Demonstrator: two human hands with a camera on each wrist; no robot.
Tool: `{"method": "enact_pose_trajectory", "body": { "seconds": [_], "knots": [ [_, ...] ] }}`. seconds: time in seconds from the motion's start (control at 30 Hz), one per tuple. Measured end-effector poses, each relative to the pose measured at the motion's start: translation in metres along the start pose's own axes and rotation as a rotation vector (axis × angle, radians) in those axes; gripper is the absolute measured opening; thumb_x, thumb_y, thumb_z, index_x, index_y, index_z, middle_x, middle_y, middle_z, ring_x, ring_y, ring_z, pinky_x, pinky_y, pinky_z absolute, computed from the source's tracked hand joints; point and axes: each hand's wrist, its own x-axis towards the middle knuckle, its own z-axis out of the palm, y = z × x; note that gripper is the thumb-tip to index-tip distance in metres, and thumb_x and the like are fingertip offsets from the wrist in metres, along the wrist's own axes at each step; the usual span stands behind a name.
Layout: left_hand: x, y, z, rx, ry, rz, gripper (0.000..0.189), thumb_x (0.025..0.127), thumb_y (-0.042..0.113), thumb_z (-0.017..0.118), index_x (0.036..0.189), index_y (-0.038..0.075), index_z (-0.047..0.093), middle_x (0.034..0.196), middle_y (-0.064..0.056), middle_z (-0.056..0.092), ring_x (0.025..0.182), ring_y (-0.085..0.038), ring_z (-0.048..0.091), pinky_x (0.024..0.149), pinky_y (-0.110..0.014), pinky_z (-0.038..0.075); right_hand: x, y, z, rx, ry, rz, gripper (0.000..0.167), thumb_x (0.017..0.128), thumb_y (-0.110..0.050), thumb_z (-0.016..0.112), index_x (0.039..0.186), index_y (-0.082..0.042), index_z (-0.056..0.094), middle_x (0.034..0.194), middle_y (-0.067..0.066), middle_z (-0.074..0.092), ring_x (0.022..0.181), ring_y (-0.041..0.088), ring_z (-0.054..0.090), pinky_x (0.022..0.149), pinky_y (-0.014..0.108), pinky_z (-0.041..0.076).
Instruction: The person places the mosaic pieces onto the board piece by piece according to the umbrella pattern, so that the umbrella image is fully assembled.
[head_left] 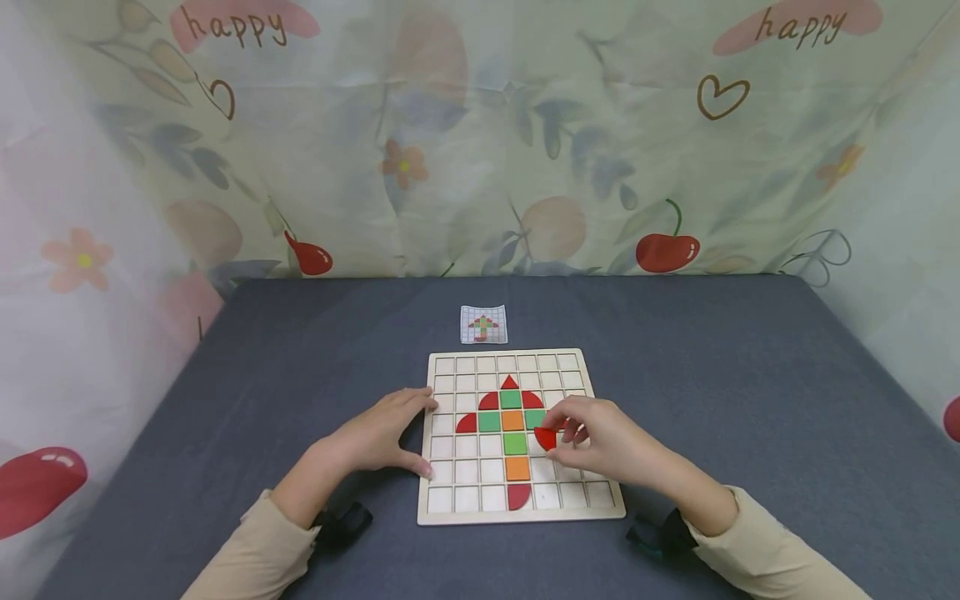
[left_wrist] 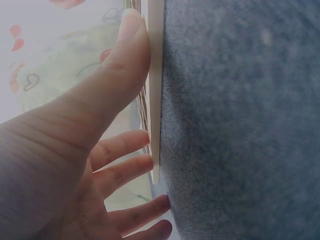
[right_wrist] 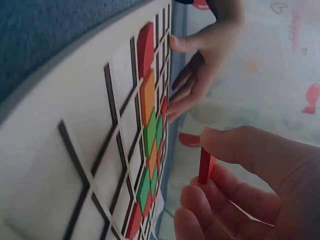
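Note:
A wooden grid board (head_left: 517,519) lies on the dark cloth. Its cells hold a red triangle (head_left: 509,382), red quarter-circle pieces (head_left: 518,497), green squares (head_left: 514,443) and orange squares (head_left: 517,468), together forming an arrow-like figure. Between thumb and fingers, my right hand (head_left: 600,437) pinches another red quarter-circle piece (head_left: 545,438) over the board's right half. The right wrist view shows that piece (right_wrist: 205,166) edge-on, raised off the board. At the board's left edge my left hand (head_left: 378,433) rests with thumb and fingers spread, touching the rim. My right hand covers some right-side cells.
A small printed card (head_left: 483,325) showing a similar coloured figure lies just behind the board. Dark grey cloth (head_left: 750,375) covers the table. A patterned curtain (head_left: 480,167) hangs behind it. Black straps (head_left: 345,527) are at both wrists.

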Motion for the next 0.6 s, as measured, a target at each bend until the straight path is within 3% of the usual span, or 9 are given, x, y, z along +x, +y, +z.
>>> {"method": "enact_pose_trajectory", "body": {
  "seconds": [0.6],
  "knots": [
    [0.0, 0.001, 0.0, -0.004, -0.001, 0.003, 0.087, 0.066, 0.045, 0.08, 0.135, 0.008, 0.043, 0.15, -0.014, 0.033, 0.138, -0.034, 0.03, 0.111, -0.05, 0.03, 0.004, -0.016, 0.022, -0.01, -0.061, -0.018, 0.018, 0.079, -0.015, 0.073, 0.094, -0.013, 0.065, 0.088, -0.006, 0.062, 0.075, 0.006, 0.052, 0.066, 0.017, 0.048]
  ]
}}
